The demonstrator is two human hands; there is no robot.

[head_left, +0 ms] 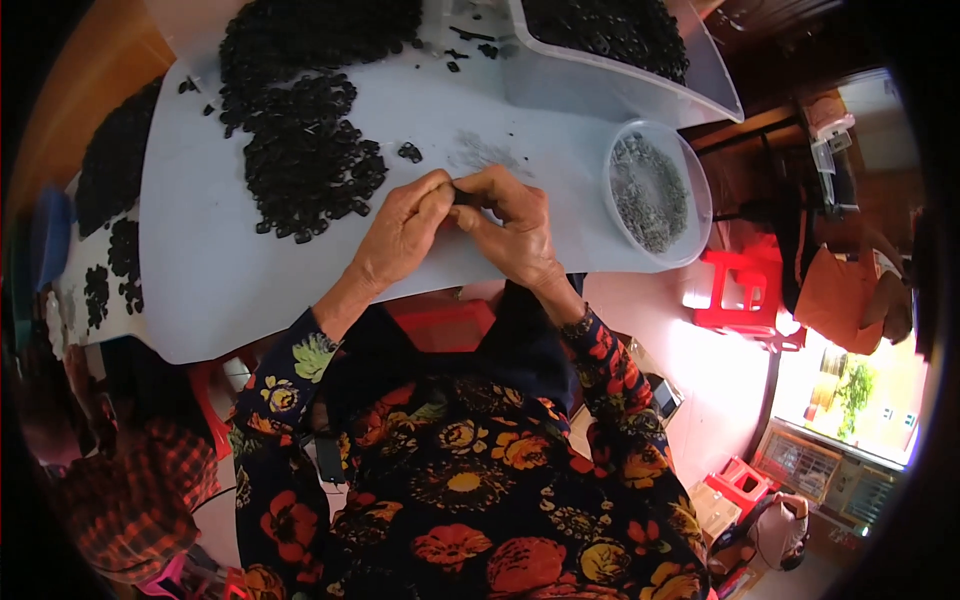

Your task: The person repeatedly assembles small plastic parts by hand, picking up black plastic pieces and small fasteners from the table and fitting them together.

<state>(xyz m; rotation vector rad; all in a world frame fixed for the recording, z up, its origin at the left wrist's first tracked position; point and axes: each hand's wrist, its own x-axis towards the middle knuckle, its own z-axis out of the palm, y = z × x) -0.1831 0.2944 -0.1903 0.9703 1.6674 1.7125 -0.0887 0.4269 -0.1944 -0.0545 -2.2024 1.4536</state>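
Above the near edge of the white table (210,290), my left hand (408,228) and my right hand (512,228) meet. Both hands are closed, fingertips pinching a small black plastic part (461,196) between them. Most of that part is hidden by the fingers. Just beyond my left hand lies a small black piece (410,152) by itself. A heap of similar black parts (305,165) spreads to the left of my hands. Right of my right hand stands a round clear bowl (697,190) with many tiny grey metal pieces (648,195) in it.
A clear plastic bin (570,85) at the far right holds more black parts (610,35). Tiny grey bits (485,152) lie scattered beyond my hands. Another table with black parts (122,265) and a person in a checked garment (140,500) are at left. Red stools (745,290) stand at right.
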